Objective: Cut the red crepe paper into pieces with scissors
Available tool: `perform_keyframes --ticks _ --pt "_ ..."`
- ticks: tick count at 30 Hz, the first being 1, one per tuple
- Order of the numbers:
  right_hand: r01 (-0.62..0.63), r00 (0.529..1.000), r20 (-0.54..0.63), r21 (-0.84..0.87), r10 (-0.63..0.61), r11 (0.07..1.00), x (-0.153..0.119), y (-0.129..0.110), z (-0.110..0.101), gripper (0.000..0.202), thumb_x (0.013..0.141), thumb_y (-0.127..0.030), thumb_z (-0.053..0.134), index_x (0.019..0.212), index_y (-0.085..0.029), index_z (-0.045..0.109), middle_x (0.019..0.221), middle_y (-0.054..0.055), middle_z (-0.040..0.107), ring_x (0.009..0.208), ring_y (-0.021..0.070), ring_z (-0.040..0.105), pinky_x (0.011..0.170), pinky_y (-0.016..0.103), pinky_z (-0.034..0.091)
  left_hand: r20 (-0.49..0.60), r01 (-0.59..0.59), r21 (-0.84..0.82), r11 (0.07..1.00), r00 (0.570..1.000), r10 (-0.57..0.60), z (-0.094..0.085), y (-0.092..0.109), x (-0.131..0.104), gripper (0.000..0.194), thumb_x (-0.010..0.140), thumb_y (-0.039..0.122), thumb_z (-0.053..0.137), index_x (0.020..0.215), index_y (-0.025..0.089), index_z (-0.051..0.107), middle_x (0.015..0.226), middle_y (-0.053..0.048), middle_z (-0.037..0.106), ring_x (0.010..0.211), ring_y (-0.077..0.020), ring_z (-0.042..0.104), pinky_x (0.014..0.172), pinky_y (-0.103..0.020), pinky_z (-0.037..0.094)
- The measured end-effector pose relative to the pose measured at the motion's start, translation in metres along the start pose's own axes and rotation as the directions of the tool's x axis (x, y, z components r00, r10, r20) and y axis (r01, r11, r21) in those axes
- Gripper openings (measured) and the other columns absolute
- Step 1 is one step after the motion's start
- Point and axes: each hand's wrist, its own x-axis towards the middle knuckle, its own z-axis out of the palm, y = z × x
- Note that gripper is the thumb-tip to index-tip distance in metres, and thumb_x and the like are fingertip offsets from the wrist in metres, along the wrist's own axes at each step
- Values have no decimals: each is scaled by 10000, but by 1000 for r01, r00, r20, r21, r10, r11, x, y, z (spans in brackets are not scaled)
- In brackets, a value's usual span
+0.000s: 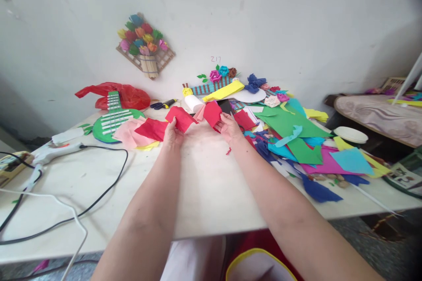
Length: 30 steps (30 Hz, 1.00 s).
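Over the middle of the table, my left hand (174,134) pinches a piece of red paper (180,118) at its lower edge. My right hand (230,128) grips another red paper piece (212,114), its fingers at the lower right side. The two pieces are apart. Just left of my left hand lie more red paper (151,129) and a pale pink sheet (128,132). Between the hands, farther back, are a white roll (194,104) and a bit of pink paper. A small red scrap (228,151) rests below my right hand.
A glue gun (57,153) with a black cord lies left, near a green guitar-shaped craft (115,120) and a red plastic bag (132,96). Dark-handled scissors (160,105) are behind. Coloured paper (290,120) is heaped right. Paper flowers (140,35) hang on the wall.
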Motion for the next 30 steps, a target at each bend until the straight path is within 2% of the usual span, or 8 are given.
perform_keyframes --ticks 7,13,17,19,21,25,28,30 --pt "92 996 -24 173 -89 981 2 -9 -3 180 725 -253 663 829 -208 524 691 -43 650 609 105 612 538 206 478 -24 3 -50 999 1000 -5 2 1 -1 129 789 75 563 860 153 638 828 -45 708 924 -159 652 856 -261 510" --pt "-23 996 -83 -16 22 1000 0 -17 -7 156 731 -233 649 815 -192 525 420 -121 427 263 29 296 275 145 158 5 24 -56 998 1000 -24 0 0 1 141 799 77 558 886 153 637 798 -39 708 837 -157 671 823 -266 525" --pt "-72 997 20 -20 73 997 -3 -17 -2 160 751 -222 614 828 -210 474 520 -93 513 364 63 472 360 151 343 0 47 -30 998 999 -47 1 0 0 178 799 71 555 938 154 630 797 -37 707 793 -158 676 787 -262 538" --pt "10 997 79 -19 -9 1000 -1 -14 0 146 754 -221 594 822 -211 465 680 -48 602 571 96 601 533 211 474 -8 64 -10 998 998 -64 2 -1 0 215 796 70 557 983 153 623 819 -43 708 800 -166 676 790 -272 539" --pt "187 979 97 -98 -178 977 3 -10 1 126 747 -228 587 818 -205 486 795 -22 623 742 111 622 708 262 491 15 79 3 997 997 -79 1 -2 0 241 796 71 558 1017 147 617 854 -55 708 811 -170 674 801 -284 536" --pt "517 852 206 -479 -482 709 8 -4 -1 105 752 -263 557 825 -187 562 892 30 621 877 152 588 840 296 441 32 89 4 996 995 -89 1 -3 2 242 804 74 546 1028 140 611 865 -58 706 802 -162 672 808 -286 533" --pt "597 772 349 -683 -530 420 4 -3 -1 115 777 -226 505 815 -181 604 1065 87 601 1040 199 543 901 323 410 -5 100 15 995 995 -100 2 -2 0 231 812 80 541 1021 152 610 825 -45 705 773 -155 673 800 -282 534" --pt "595 758 408 -751 -509 286 1 -2 -1 136 780 -195 499 816 -185 629 1166 99 569 1142 221 490 943 346 384 -12 101 20 995 995 -101 3 -2 -1 217 816 82 540 1006 157 612 810 -37 703 755 -151 673 794 -279 536"
